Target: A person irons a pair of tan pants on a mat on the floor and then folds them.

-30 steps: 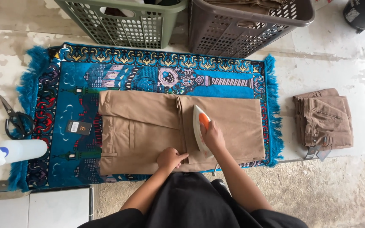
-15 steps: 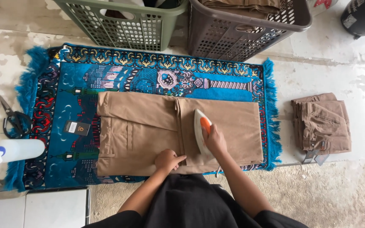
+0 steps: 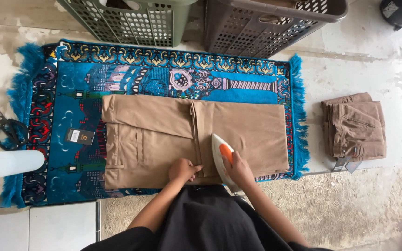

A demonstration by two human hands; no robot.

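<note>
Mid-pressing: we are gripping white-orange iron (image 3: 223, 159) in right hand (image 3: 239, 169), fingers wrapped round handle, on tan trousers (image 3: 173, 139); left hand (image 3: 184, 169), curled, pinning hem beside it. Further strokes needing fabric held flat.

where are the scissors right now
In the head view the scissors lie at the far left on the bare worn surface, just off the blue rug's fringed left edge and above the white spray bottle.

matt tan cloth trousers (image 3: 173, 139), glossy plastic iron (image 3: 223, 155), woven rug (image 3: 70, 93)
</note>
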